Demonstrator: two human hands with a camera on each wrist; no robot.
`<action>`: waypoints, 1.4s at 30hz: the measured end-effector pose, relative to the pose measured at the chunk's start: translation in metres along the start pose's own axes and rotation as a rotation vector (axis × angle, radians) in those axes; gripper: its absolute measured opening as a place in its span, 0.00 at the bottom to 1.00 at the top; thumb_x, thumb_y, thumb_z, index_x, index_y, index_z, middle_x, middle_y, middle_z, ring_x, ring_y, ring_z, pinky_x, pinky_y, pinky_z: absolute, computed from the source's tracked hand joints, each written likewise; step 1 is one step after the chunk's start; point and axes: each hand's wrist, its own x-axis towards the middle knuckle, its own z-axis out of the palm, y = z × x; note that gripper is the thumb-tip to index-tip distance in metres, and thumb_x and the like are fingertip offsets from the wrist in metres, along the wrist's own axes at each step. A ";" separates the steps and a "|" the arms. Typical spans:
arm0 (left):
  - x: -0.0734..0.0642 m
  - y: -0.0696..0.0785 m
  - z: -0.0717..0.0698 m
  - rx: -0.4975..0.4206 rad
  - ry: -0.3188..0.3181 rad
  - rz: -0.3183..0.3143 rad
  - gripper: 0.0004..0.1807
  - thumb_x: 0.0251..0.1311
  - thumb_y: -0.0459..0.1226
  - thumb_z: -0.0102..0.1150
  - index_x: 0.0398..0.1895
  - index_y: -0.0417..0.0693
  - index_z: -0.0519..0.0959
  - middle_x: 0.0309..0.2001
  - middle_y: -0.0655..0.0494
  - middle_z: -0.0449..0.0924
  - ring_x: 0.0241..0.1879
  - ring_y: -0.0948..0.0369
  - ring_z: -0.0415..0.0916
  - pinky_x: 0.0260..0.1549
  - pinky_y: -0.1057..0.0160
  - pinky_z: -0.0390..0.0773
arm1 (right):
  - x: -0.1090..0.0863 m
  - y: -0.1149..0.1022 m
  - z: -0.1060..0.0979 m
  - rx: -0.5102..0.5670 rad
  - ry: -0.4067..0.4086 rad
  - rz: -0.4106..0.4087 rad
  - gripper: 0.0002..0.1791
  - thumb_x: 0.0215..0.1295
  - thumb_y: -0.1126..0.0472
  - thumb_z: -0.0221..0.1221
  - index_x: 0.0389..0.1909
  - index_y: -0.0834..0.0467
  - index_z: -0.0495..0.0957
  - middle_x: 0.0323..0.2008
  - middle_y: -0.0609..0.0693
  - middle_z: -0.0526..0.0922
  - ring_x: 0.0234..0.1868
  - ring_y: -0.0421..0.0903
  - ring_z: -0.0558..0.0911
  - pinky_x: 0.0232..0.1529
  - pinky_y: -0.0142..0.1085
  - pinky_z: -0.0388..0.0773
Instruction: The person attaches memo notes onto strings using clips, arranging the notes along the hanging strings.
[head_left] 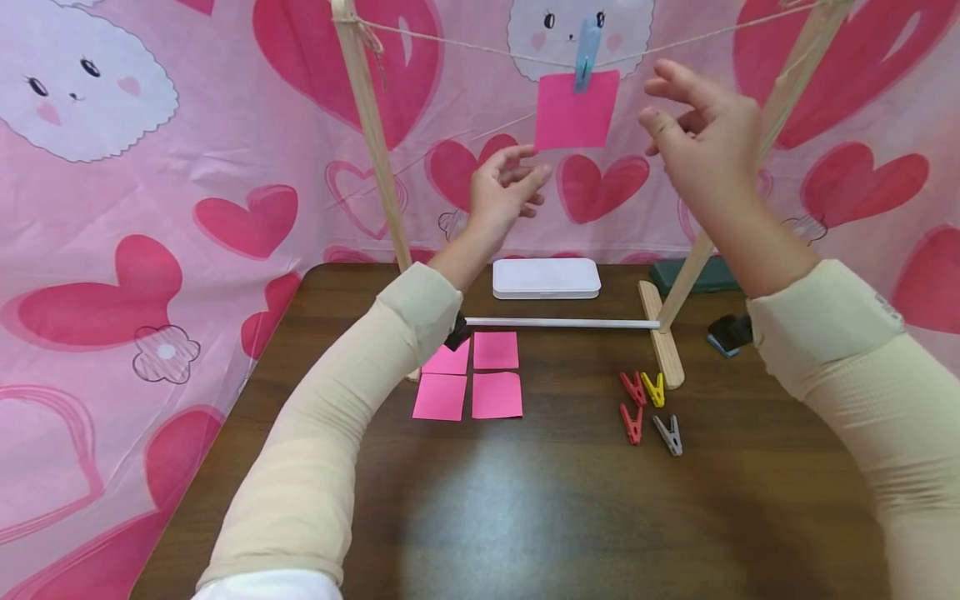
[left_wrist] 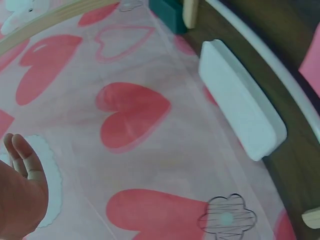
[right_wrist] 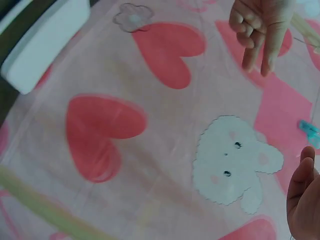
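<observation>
A pink sticky note [head_left: 576, 112] hangs from a string [head_left: 465, 43], clipped by a light blue clothespin [head_left: 587, 52]. My left hand [head_left: 507, 185] is at the note's lower left corner, fingers loosely bent. Whether a fingertip touches the paper I cannot tell. To the right of the clothespin my right hand [head_left: 701, 125] is raised, apart from it, with thumb and fingers spread and nothing between them. In the right wrist view both the left hand [right_wrist: 262, 32] and the right hand [right_wrist: 303, 200] flank the note [right_wrist: 285, 117].
Several pink sticky notes [head_left: 497, 395] lie on the brown table [head_left: 570, 508], partly behind my left sleeve. Red, yellow and grey clothespins [head_left: 632, 423] lie at the right. A wooden frame [head_left: 375, 125] carries the string. Behind its white rod [head_left: 562, 323] sits a white case [head_left: 546, 279].
</observation>
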 end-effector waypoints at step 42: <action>-0.074 -0.156 -0.084 1.428 -0.509 -0.175 0.23 0.58 0.47 0.59 0.55 0.48 0.74 0.49 0.46 0.71 0.51 0.49 0.68 0.47 0.51 0.70 | -0.130 0.172 -0.005 -0.607 -0.808 0.138 0.16 0.59 0.52 0.62 0.39 0.61 0.81 0.31 0.53 0.81 0.32 0.51 0.78 0.31 0.48 0.74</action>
